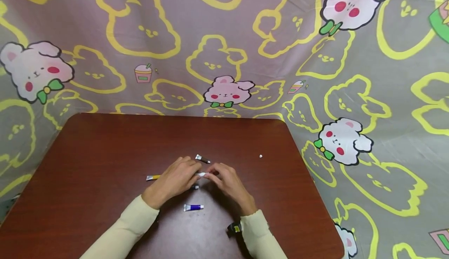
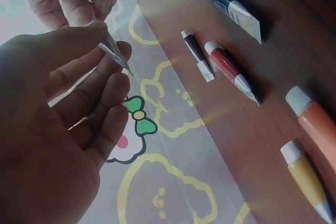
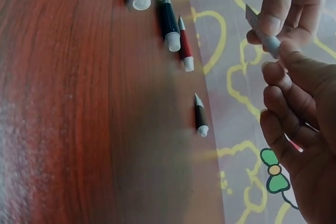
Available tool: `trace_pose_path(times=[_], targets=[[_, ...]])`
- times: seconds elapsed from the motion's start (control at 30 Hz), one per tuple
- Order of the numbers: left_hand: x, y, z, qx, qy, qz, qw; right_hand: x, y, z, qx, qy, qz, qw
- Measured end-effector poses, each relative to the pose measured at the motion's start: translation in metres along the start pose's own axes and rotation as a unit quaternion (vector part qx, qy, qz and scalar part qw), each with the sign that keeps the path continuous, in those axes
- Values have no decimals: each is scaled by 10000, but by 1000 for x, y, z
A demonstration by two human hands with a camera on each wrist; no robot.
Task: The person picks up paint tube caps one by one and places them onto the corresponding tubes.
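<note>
My left hand (image 1: 175, 178) pinches a small silver-and-white paint tube (image 2: 116, 55) between thumb and index finger, above the table. At the tube's other end, the thumb and fingertips of my right hand (image 1: 228, 181) pinch its pale nozzle end (image 3: 273, 45), largely hiding it. Just beyond the hands lies a dark brown paint tube (image 1: 202, 158) with a white cap. A yellow paint tube (image 1: 152, 177) lies partly behind the left hand, and a dark one (image 1: 195, 187) shows below its fingers. Nearer me is a blue-violet paint tube (image 1: 193, 207).
A tiny white piece (image 1: 260, 156) sits on the brown table (image 1: 105, 146) to the right. Red (image 2: 226, 61) and orange (image 2: 317, 127) paint tubes appear in the left wrist view. Patterned cloth (image 1: 168, 64) hangs behind the table and along its right side.
</note>
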State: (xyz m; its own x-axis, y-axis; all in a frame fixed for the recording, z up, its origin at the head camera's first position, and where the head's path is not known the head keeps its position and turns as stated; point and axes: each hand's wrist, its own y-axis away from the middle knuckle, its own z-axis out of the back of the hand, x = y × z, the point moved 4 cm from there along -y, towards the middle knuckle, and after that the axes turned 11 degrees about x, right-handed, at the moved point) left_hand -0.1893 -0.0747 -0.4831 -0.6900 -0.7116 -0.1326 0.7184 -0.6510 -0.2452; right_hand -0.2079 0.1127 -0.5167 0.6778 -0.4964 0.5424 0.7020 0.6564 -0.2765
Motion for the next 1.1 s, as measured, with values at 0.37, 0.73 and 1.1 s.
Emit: trace_pose_path(times=[0.37,0.73,1.1], targets=[[-4,-4,2,122,547,-1,9984,-6,2,1,-202,354,-200,9990],[-9,-6,4,129,609,2,9981,-5,3,-1,-385,507,-517,9966],[-7,-4,-1,-313,435,-54,9985,-9,9,3,-296,-963,-45,9949]])
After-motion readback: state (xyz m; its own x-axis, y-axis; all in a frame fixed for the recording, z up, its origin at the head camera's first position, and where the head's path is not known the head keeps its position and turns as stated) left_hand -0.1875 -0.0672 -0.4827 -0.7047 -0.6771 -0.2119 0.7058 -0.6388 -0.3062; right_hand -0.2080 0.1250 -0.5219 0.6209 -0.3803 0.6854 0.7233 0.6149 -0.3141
